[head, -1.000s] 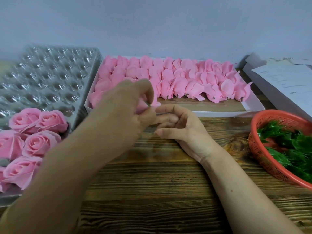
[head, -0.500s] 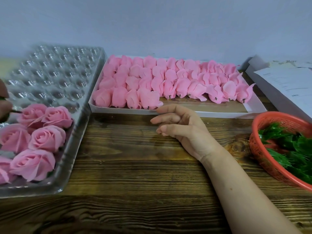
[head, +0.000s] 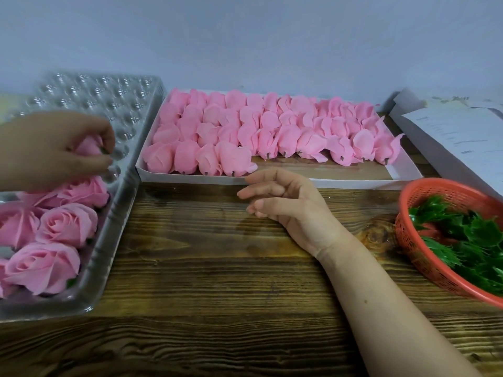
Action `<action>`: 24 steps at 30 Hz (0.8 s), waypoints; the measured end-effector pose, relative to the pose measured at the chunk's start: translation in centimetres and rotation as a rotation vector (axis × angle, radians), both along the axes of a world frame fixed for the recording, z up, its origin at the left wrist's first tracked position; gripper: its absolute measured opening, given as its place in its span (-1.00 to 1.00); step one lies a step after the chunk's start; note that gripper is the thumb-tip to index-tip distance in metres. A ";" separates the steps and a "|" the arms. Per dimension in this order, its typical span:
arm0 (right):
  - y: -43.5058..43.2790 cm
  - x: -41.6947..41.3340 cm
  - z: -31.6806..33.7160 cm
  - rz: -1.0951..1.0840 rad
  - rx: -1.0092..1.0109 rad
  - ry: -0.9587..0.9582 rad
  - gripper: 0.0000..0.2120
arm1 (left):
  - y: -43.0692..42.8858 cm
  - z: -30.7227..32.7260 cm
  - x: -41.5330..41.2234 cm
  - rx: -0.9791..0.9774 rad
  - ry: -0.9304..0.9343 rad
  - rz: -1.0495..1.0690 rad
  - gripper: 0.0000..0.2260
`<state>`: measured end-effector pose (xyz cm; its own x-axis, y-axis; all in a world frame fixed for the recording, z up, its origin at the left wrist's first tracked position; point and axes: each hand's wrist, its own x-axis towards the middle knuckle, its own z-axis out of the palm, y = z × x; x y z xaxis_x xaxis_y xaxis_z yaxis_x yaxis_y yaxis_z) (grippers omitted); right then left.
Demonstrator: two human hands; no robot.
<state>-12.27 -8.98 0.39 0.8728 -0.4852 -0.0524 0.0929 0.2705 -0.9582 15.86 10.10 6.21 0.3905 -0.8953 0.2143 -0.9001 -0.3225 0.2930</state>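
Left hand (head: pixel 51 151): up at the left, above the tray (head: pixel 119 202); its fingers (head: pixel 100 161) are curled in and pinch a pink bud (head: pixel 88 146).
Bud: between the fingertips, over the tray's bare cups, just behind the roses (head: pixel 66 224); I cannot tell whether it touches the plastic.
Tray: clear plastic with round cups, on the left of the table (head: pixel 217 268), just beside the box (head: pixel 326 182).
Roses: open and pink, packed against each other in the tray's near cups.
Right hand (head: pixel 288 205): rests on the table in the middle, fingers loosely curled and slightly apart, holding nothing; the forefinger tip is at the box's front rim.
Box: white and shallow, at the back by the wall, with rows of pink buds (head: pixel 245 126) on their sides, stems forward.
Basket (head: pixel 408 240): red mesh, at the right edge, with green leaves (head: pixel 468 240) in it.
Papers (head: pixel 462 137): behind the basket, at the far right.
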 end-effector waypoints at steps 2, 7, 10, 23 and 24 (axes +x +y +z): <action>0.0 0.0 0.0 0.005 0.002 -0.001 -0.62 | -0.8 -0.1 -0.5 0.082 0.029 0.015 -0.71; -0.1 0.0 -0.1 0.011 0.011 -0.004 -0.64 | -1.7 -1.7 0.8 0.196 -0.016 0.024 -0.68; -0.1 0.1 -0.2 0.013 0.009 -0.004 -0.64 | -1.7 -2.4 1.9 0.202 -0.034 0.017 -0.66; -0.4 0.1 -0.5 0.037 0.023 -0.020 -0.70 | -1.7 -3.2 2.5 0.301 0.114 0.234 -0.74; -0.4 0.1 -0.5 0.037 0.027 -0.021 -0.70 | -1.8 -3.2 2.5 0.306 0.114 0.238 -0.75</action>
<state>-12.17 -9.37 -0.11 0.8914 -0.4509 -0.0465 0.1021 0.2998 -0.9485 18.34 8.33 2.97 0.6006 -0.7926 -0.1052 -0.7569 -0.6060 0.2445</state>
